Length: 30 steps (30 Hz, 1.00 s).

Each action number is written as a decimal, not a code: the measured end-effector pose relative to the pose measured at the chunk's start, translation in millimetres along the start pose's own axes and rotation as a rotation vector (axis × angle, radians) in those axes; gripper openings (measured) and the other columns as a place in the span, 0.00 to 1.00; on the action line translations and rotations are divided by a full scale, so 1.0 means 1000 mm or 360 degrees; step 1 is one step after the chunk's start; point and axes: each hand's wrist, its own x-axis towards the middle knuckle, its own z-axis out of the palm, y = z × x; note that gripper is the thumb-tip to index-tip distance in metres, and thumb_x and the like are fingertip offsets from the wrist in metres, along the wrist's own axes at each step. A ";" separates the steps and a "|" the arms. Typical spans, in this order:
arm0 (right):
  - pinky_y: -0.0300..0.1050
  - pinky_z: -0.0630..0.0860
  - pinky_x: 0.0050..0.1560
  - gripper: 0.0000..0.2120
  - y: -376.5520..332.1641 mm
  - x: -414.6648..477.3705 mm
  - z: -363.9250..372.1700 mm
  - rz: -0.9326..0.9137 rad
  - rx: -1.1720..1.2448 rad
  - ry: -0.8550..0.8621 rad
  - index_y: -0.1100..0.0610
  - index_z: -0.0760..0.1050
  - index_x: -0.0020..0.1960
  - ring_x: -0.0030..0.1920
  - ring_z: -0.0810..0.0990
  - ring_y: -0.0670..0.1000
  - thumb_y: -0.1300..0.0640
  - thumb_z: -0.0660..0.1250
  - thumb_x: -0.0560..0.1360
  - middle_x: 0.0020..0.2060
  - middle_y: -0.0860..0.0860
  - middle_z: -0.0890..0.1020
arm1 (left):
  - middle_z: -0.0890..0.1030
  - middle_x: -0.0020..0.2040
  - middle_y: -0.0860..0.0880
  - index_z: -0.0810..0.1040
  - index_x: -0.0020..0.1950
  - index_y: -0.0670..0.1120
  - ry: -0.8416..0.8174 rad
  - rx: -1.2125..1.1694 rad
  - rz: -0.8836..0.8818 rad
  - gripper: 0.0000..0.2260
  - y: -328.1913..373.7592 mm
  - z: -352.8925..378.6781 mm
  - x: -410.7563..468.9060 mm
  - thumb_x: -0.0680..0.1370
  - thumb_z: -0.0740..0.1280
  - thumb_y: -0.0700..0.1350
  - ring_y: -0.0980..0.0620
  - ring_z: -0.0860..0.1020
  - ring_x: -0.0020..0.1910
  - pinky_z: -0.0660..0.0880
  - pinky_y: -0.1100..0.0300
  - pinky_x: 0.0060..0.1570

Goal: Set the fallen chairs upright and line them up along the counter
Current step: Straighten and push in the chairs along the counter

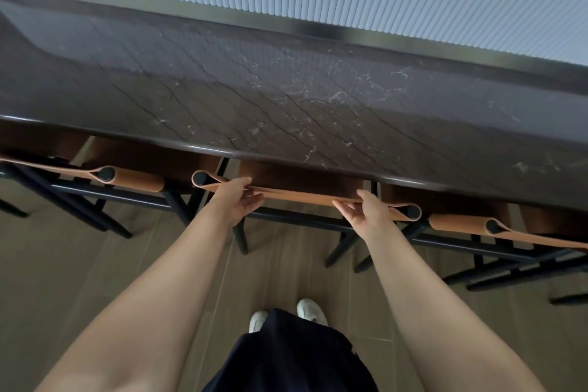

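Middle chair point(302, 177): upright, dead ahead of me, seat under counter point(286, 99).
Backrest strap point(299, 197): long axis parallel to counter edge.
Left hand point(237, 204): my fingers curl round strap's left end.
Right hand point(366, 213): pinches its right end.
Nearer hand: neither.

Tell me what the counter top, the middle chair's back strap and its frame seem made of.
Counter top: polished dark stone, likely marble, by its veins and sheen. Back strap: smooth tan leather or a look-alike, looped round the posts. Frame: matt black bars, perhaps painted metal or wood.
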 end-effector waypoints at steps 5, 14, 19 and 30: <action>0.60 0.79 0.56 0.15 0.019 -0.016 -0.001 -0.0006 -0.0248 -0.0056 0.59 0.68 0.61 0.58 0.78 0.59 0.54 0.66 0.79 0.59 0.59 0.76 | 0.77 0.63 0.37 0.72 0.66 0.38 -0.0030 -0.0027 0.0064 0.16 0.003 -0.008 -0.014 0.80 0.65 0.42 0.43 0.80 0.48 0.79 0.53 0.42; 0.51 0.81 0.49 0.28 0.097 -0.070 0.048 0.0109 -0.1085 -0.0574 0.61 0.69 0.69 0.57 0.81 0.56 0.43 0.67 0.77 0.62 0.59 0.78 | 0.71 0.68 0.40 0.70 0.63 0.42 -0.0174 -0.0068 0.0205 0.14 0.017 -0.033 -0.085 0.80 0.64 0.47 0.44 0.72 0.66 0.72 0.51 0.60; 0.52 0.79 0.55 0.18 0.097 -0.088 0.076 -0.0041 -0.1178 -0.0804 0.57 0.77 0.59 0.55 0.82 0.54 0.45 0.63 0.79 0.54 0.56 0.84 | 0.77 0.63 0.41 0.74 0.54 0.44 0.0007 -0.0264 0.0427 0.06 0.019 -0.056 -0.116 0.81 0.62 0.45 0.45 0.78 0.58 0.77 0.55 0.52; 0.53 0.77 0.58 0.17 0.116 -0.116 0.106 -0.0159 -0.1226 -0.1058 0.51 0.73 0.67 0.56 0.82 0.54 0.47 0.60 0.81 0.54 0.54 0.84 | 0.78 0.63 0.45 0.69 0.71 0.43 0.0331 -0.0474 0.0719 0.20 0.006 -0.140 -0.149 0.80 0.64 0.47 0.47 0.76 0.63 0.71 0.49 0.66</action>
